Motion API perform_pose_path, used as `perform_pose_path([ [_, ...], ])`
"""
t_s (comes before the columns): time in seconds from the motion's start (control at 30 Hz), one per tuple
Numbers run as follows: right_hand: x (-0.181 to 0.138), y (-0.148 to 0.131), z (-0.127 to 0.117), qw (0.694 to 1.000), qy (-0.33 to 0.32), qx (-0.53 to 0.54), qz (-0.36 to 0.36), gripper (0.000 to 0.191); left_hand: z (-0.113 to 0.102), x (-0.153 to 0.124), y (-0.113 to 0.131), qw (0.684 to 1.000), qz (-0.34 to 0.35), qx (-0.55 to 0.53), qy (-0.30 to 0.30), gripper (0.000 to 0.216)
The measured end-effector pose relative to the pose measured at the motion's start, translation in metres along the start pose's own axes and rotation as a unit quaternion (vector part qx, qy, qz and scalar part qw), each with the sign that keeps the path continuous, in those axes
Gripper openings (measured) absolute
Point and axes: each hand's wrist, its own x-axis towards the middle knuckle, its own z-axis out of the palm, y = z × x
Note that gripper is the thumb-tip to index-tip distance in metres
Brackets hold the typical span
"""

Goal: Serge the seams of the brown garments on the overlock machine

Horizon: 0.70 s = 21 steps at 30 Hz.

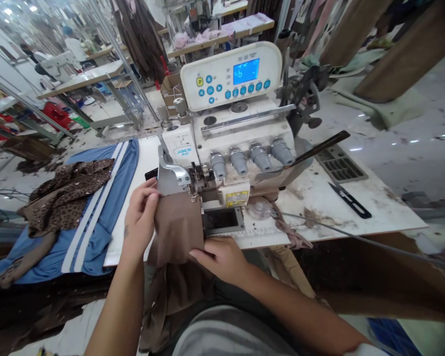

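Note:
A piece of brown fabric (178, 227) lies at the front of a white overlock sewing machine (187, 141), its far edge by the presser foot. The cloth hangs over the table edge into my lap. My left hand (143, 212) rests at the fabric's left edge, fingers curled, thumb and fingertips near the cloth. At the near right corner, my right hand (222, 259) pinches the fabric between thumb and fingers. The machine's panel (232, 74) has a lit blue screen. Part of a dark phone-like object (152, 174) shows behind my left fingertips.
Black thread snips (350, 200) lie on the white table (304, 198) at the right. Blue cloth with white stripes (96, 207) and leopard-print fabric (66, 198) are heaped at the left. A grey cord runs across the right side. Another person (74, 44) is in the far background.

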Motion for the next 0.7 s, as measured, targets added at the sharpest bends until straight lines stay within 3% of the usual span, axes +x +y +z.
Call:
perform_pose_path([
  [0.1,0.002,-0.005,0.003,1.000,0.013,0.023,0.008,0.062,-0.018,-0.053,-0.022,0.992,-0.082,-0.020,0.089,0.042],
  [0.13,0.002,-0.007,0.003,0.999,0.013,0.030,0.011,0.062,-0.027,-0.073,-0.029,0.992,-0.108,0.003,0.068,0.047],
  [0.23,0.003,-0.010,0.003,0.999,0.010,0.042,0.024,0.063,-0.057,-0.125,-0.044,0.976,-0.203,0.044,-0.067,0.056],
  [0.3,0.002,-0.011,0.003,0.998,0.012,0.049,0.034,0.064,-0.072,-0.148,-0.046,0.953,-0.292,-0.041,-0.062,0.057],
  [0.37,-0.001,-0.011,0.004,0.998,0.016,0.052,0.041,0.064,-0.079,-0.161,-0.043,0.926,-0.360,-0.114,-0.024,0.063],
  [0.5,-0.008,-0.012,0.009,0.998,0.025,0.045,0.031,0.060,-0.072,-0.170,-0.030,0.895,-0.408,-0.180,-0.027,0.070],
  [0.57,-0.011,-0.012,0.010,0.999,0.030,0.039,0.022,0.058,-0.070,-0.172,-0.024,0.885,-0.408,-0.223,-0.026,0.070],
  [0.67,-0.011,-0.013,0.010,0.999,0.037,0.025,0.015,0.054,-0.073,-0.178,-0.018,0.897,-0.376,-0.215,-0.086,0.062],
  [0.7,-0.011,-0.013,0.010,0.999,0.038,0.021,0.013,0.054,-0.076,-0.180,-0.017,0.901,-0.364,-0.224,-0.080,0.059],
])
